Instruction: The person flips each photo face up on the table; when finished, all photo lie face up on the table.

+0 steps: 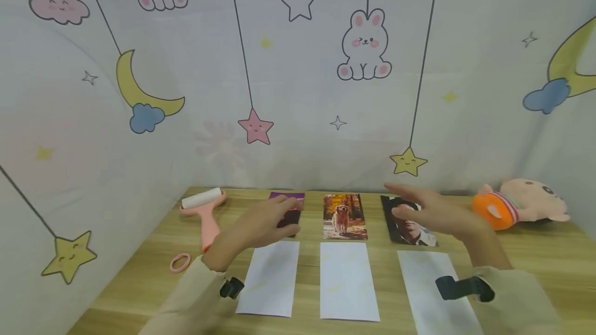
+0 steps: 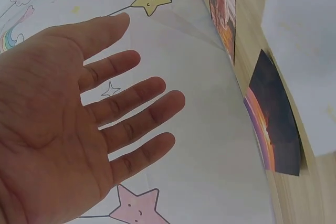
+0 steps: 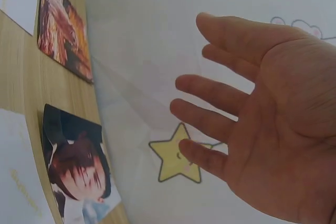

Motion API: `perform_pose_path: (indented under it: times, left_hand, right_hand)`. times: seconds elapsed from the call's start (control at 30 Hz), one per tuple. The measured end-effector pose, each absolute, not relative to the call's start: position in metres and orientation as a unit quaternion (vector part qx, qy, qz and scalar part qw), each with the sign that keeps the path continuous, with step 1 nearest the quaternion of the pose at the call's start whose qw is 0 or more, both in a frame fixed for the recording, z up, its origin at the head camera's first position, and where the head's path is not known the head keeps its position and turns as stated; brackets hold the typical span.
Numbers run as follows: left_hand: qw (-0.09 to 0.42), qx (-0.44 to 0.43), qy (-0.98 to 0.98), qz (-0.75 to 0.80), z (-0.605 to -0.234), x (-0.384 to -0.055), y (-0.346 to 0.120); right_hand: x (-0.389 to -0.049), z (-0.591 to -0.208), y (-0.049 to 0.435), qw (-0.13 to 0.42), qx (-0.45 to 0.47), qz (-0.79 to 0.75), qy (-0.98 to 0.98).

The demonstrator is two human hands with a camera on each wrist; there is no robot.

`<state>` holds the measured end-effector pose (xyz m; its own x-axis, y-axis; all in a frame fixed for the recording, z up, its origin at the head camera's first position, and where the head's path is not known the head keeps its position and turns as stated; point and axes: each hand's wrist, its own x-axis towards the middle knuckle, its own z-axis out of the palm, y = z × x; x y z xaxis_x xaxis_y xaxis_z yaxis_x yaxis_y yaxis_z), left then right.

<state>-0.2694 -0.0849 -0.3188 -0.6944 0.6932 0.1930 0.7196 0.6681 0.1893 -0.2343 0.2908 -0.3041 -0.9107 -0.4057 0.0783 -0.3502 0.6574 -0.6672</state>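
Note:
Both hands are raised above the table, fingers spread and nothing held. My left hand point(image 1: 261, 224) hovers over a sunset photo point(image 2: 275, 124) with purple and orange sky, hiding part of it in the head view. My right hand point(image 1: 440, 213) is above a portrait photo point(image 1: 416, 234) of a person in dark headwear, partly covering it. Between them lies a photo of a golden dog point(image 1: 342, 216) among autumn leaves. Three white sheets lie in front of the photos: a left sheet point(image 1: 270, 278), a middle sheet point(image 1: 348, 280) and a right sheet point(image 1: 426, 273), all with faint yellow marks.
At the table's left stands out a pink-handled roller point(image 1: 211, 218) with a white drum, and a pink ring point(image 1: 179, 262) lies nearer. A plush toy point(image 1: 517, 203) in orange lies at the far right. A cartoon-printed cloth point(image 1: 307, 92) hangs behind the wooden table point(image 1: 153, 293).

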Motion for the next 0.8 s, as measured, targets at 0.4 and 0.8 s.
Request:
perform_pose_path:
  times: [0.4,0.8]
  left_hand:
    - [-0.022,-0.358,-0.925,-0.126,-0.317,-0.257,-0.145]
    - [-0.072,-0.355,-0.923,-0.129,-0.331,-0.254,-0.168]
  right_hand:
    - [-0.241,-0.302,0.241,0.079,-0.251,-0.394,0.88]
    - [-0.248,-0.315,0.17,0.171,-0.303,-0.394,0.851]
